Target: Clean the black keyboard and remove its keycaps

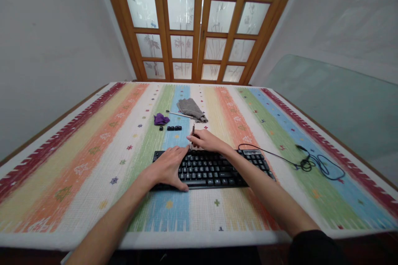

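Note:
A black keyboard point(211, 171) lies flat on the table in front of me. My left hand point(169, 168) spans its left part, thumb at the front edge and fingertips near the top row, gripping it. At the back edge, my right hand point(205, 139) pinches a thin, dark, upright tool point(193, 129), perhaps a small screwdriver; its lower end meets the top row of keys, close to my left fingertips. My hands hide where it touches. Beyond the keyboard sit several loose black keycaps point(174, 128), one of them apart on the left.
Behind the keycaps are a crumpled purple cloth point(161, 119), a grey cloth point(191, 108) and a thin stick point(178, 113) partly against it. The keyboard's cable point(306, 164) lies coiled at the right. A striped tablecloth point(102, 165) covers the table; wooden glazed doors point(199, 28) stand behind.

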Demonstrator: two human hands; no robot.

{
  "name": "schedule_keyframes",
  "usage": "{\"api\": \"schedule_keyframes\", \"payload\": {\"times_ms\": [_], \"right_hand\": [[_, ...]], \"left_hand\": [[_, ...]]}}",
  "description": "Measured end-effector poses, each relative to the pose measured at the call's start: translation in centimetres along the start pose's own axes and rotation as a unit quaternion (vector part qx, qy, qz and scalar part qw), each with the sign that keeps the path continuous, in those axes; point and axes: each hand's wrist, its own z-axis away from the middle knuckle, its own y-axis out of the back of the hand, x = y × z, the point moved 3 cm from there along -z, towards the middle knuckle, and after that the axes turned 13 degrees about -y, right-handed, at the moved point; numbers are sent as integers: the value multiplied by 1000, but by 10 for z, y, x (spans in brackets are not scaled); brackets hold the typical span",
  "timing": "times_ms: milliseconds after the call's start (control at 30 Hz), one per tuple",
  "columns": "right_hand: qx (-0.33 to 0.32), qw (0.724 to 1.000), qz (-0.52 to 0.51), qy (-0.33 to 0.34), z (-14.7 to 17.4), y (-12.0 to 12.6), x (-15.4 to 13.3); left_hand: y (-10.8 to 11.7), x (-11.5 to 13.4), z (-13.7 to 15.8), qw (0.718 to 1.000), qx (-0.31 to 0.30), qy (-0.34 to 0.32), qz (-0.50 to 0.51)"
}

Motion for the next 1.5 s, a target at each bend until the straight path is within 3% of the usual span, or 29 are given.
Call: {"api": "schedule_keyframes", "payload": {"times_ms": [400, 600, 800, 1000, 1100, 1267, 1500], "right_hand": [[-44, 997, -66, -24, -6, 6, 3], [-25, 997, -72, -5, 1, 18, 1], [92, 995, 9, -33, 4, 41, 10], [16, 988, 139, -61, 6, 34, 24], [13, 984, 163, -66, 6, 26, 30], [-2, 975, 214, -68, 4, 16, 33], [19, 970, 235, -62, -3, 17, 36]], "left_hand": [[3, -8, -3, 998, 3, 42, 51], [5, -17, -16, 996, 52, 41, 62], [9, -22, -24, 994, 73, 27, 76], [18, -32, -28, 991, 104, 31, 80], [18, -43, -35, 992, 109, 22, 67], [12, -59, -47, 997, 69, 26, 34], [8, -70, -46, 998, 57, 29, 0]]}}
